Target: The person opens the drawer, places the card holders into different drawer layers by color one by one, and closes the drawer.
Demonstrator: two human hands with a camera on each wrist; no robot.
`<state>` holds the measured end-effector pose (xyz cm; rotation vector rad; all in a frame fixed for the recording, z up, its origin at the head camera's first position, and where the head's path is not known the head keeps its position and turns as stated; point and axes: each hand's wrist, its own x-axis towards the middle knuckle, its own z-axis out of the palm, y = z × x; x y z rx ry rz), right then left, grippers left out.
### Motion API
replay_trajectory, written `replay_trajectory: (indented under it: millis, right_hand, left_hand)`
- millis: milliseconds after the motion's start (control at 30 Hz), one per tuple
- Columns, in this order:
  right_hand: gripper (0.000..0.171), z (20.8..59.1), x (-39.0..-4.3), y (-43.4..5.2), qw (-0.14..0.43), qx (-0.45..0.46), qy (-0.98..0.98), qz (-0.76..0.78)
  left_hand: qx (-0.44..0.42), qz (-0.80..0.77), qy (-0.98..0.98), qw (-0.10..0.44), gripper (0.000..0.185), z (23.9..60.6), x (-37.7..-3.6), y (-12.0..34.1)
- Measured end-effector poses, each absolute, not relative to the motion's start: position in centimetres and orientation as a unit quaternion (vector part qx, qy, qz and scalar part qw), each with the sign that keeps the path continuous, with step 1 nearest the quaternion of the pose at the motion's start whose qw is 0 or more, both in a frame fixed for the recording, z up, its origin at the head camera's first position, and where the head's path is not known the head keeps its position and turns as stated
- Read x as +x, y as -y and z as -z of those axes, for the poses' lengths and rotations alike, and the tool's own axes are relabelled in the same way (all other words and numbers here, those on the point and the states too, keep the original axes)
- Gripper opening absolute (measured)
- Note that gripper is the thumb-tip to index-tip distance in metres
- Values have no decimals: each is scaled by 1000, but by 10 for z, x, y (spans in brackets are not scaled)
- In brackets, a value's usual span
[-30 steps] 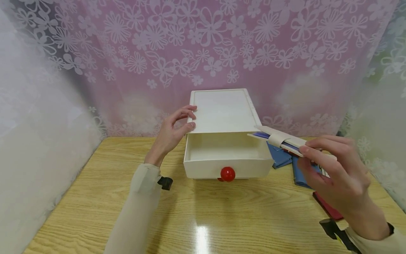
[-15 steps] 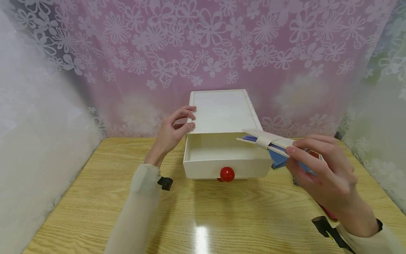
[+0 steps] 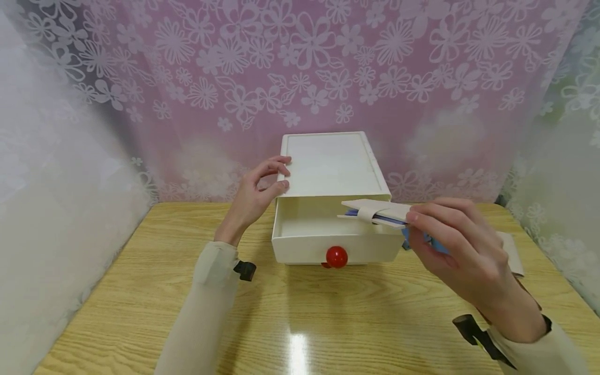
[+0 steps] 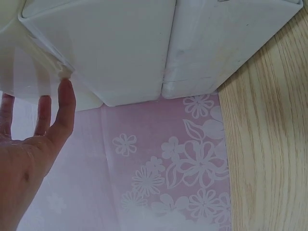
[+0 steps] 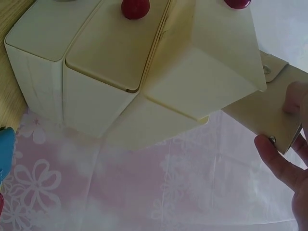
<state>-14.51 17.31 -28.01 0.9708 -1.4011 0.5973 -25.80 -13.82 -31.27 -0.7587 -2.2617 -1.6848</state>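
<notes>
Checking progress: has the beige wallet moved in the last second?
Yes. The beige wallet in the right hand moved left, now over the open drawer.

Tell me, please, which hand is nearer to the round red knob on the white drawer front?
Right. The right hand, holding a beige wallet over the open drawer, is just right of the red knob. The left hand rests on the white box's upper left edge, farther back.

A cream box [image 3: 330, 166] sits on the table, its drawer [image 3: 335, 234] with red knob [image 3: 336, 257] pulled open. A beige snap-strap wallet [image 3: 377, 212] lies flat above the drawer's right side.
</notes>
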Motion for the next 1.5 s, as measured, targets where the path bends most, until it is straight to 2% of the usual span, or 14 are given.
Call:
replay_trajectory:
  millis: [333,700,1000,1233,1500]
  right_hand:
    - [19,280,-148,-175,599,435,626,-245]
    - [24,280,-150,-170,572,430,662,-222]
    - [34,275,-150,-174,527,437,695,-219]
    - [40,271,-154,-183,480,446,730,-195]
    - [40,265,-151,-184,456,463,735,-191]
  left_hand:
    - [-266,568,770,119,20,314,-259,138]
    - [-266,569,771,106,22,310,-257,140]
    - [-241,593,765,67,26,302,-253,141]
    - [-236,588,771,63,25,299,-250,142]
    - [-233,590,770,68,23,300,-249,142]
